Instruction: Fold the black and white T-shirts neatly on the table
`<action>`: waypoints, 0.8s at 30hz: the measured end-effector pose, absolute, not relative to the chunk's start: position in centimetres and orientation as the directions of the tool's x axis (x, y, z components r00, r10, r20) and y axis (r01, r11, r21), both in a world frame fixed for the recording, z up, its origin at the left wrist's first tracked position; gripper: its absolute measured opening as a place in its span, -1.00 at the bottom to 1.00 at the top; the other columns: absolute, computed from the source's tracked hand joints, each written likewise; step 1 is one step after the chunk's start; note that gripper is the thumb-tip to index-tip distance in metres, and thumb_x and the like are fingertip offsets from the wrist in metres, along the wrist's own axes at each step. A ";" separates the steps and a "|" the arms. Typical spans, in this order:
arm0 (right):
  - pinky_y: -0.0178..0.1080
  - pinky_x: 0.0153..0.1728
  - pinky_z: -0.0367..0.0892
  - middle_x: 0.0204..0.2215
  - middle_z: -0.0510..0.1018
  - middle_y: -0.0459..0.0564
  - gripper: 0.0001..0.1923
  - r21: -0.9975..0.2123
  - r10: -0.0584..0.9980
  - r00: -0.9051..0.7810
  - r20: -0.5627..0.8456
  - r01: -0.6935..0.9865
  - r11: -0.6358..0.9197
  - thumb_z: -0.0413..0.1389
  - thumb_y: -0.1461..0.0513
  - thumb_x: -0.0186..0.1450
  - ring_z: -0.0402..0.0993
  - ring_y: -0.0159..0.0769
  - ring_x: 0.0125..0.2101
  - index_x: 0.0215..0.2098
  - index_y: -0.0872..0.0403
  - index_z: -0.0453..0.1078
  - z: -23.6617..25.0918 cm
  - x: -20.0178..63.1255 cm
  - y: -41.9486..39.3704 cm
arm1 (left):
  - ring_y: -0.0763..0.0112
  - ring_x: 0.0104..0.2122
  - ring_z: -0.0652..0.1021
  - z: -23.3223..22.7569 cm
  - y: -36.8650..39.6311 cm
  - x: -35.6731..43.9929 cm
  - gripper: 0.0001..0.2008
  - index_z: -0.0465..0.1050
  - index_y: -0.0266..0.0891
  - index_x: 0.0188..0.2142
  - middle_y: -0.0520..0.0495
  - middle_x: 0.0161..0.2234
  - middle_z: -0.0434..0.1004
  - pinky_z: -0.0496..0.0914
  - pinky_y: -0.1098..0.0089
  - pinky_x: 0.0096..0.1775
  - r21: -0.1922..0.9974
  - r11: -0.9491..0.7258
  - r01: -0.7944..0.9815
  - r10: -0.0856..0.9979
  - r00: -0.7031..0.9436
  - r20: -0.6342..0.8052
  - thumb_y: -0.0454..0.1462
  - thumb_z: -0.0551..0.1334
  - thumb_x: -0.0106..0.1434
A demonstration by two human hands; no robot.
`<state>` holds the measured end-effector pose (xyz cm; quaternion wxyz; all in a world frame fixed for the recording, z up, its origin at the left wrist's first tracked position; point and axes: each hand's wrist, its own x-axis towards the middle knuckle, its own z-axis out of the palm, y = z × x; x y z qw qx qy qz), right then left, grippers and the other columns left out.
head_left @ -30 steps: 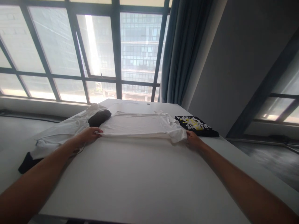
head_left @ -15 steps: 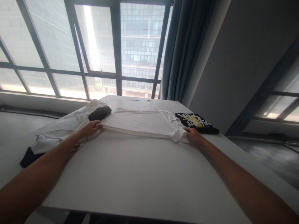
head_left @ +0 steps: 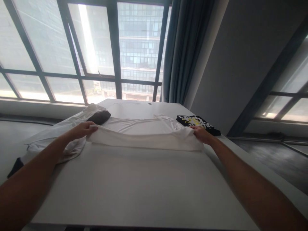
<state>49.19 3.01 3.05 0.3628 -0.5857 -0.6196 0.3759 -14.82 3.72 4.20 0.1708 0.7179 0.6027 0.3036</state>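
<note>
A white T-shirt (head_left: 141, 133) lies spread across the far half of a white table (head_left: 134, 186). My left hand (head_left: 83, 129) grips its near left edge. My right hand (head_left: 201, 134) grips its near right edge, by the sleeve. Both hands hold that edge lifted off the table, so the cloth hangs in a sagging band between them. The shirt's far part still rests flat on the tabletop.
A pile of white and dark clothes (head_left: 60, 134) sits at the table's left side, partly over its edge. A folded black shirt with yellow and white print (head_left: 196, 123) lies at the far right. Windows and a blue-grey curtain (head_left: 183, 51) stand behind.
Both hands have raised the shirt's near edge off the table and drawn it a little toward the far side. The view has tilted slightly.
</note>
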 end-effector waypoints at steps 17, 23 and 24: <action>-0.39 -0.56 0.22 -0.47 0.45 -0.10 -0.73 -0.763 0.978 0.067 0.195 0.637 0.108 0.24 0.13 0.15 0.28 -0.45 -0.55 -0.23 0.10 0.42 0.9 47.7 4.3 | 0.16 -0.27 0.55 2.0 4.8 -14.4 -0.26 0.51 -0.31 -0.04 -0.08 -0.35 0.57 0.44 0.32 -0.23 0.588 -0.168 0.791 0.964 0.007 0.267 0.14 0.26 -0.10; -0.36 -0.53 0.28 -0.36 0.50 0.00 -0.53 -0.801 0.950 0.291 0.111 0.593 -0.088 0.16 -0.04 0.26 0.34 -0.38 -0.50 -0.02 0.11 0.39 1.7 48.5 3.7 | 0.32 -0.42 0.47 2.5 4.2 -14.0 -0.14 0.41 -0.35 0.11 -0.07 -0.35 0.57 0.40 0.38 -0.38 0.622 -0.094 0.777 0.987 -0.010 0.161 0.18 0.25 -0.07; -0.35 -0.54 0.29 -0.36 0.50 0.00 -0.43 -0.804 0.972 0.232 0.034 0.584 -0.111 0.18 -0.09 0.24 0.34 -0.38 -0.50 0.05 0.10 0.37 2.0 48.7 3.3 | 0.35 -0.45 0.46 2.8 3.8 -14.2 -0.10 0.39 -0.35 0.14 -0.04 -0.37 0.57 0.38 0.40 -0.41 0.618 -0.079 0.782 0.993 0.008 0.116 0.19 0.27 -0.08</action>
